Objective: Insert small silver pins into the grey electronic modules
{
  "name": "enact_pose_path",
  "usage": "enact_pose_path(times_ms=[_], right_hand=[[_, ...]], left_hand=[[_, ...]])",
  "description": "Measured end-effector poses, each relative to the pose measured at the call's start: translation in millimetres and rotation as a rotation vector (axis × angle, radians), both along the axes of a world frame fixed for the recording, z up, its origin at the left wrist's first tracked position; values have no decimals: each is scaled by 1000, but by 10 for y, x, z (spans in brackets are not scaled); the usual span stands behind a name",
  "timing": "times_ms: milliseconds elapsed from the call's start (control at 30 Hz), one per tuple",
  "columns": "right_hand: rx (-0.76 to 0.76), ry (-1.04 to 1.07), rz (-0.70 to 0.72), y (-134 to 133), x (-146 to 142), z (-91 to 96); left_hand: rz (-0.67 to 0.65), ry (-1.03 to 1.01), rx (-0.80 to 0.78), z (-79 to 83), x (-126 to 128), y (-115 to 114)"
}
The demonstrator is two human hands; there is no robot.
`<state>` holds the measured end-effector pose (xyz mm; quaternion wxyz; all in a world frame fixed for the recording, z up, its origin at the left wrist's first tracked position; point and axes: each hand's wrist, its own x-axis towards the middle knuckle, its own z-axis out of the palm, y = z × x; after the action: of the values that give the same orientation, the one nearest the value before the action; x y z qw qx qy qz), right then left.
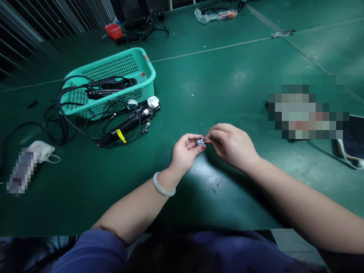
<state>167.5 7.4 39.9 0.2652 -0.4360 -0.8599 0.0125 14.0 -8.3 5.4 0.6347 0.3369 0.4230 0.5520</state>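
Note:
Between the thumb and fingers of my left hand (pixel 184 152) is a small silvery piece (pixel 200 142) with a dark, speckled pattern; its exact kind is too small to make out. My right hand (pixel 229 142) has its fingertips pinched together at the piece's right edge. Whether a second tiny part is between those fingertips is hidden. Both hands are held close together above the green table (pixel 182 106). A pale bangle (pixel 163 186) circles my left wrist.
To the left, a turquoise basket (pixel 110 100) holds black corded devices. Another black corded device (pixel 131 123) with a yellow tag lies before it. A white device (pixel 42 150), partly blurred, is at far left. A pixelated object (pixel 304 113) and a dark-screened device (pixel 352 136) lie right.

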Motion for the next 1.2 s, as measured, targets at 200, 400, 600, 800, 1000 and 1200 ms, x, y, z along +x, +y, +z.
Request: enact_pose_path(times_ms=[200, 400, 600, 800, 1000, 1200], right_hand=[[-6, 127, -29, -2, 31, -2], [-126, 227, -99, 209, 153, -279], [-358, 377, -198, 373, 273, -482], [-439, 389, -219, 303, 220, -444], [-440, 378, -205, 309, 217, -453], [-436, 326, -108, 307, 227, -458]], left_hand=[[20, -57, -15, -20, -12, 9], [46, -150, -131, 13, -56, 51], [113, -167, -115, -6, -100, 88], [184, -86, -109, -14, -125, 86], [300, -315, -175, 91, -239, 137], [455, -371, -171, 224, -607, 126]])
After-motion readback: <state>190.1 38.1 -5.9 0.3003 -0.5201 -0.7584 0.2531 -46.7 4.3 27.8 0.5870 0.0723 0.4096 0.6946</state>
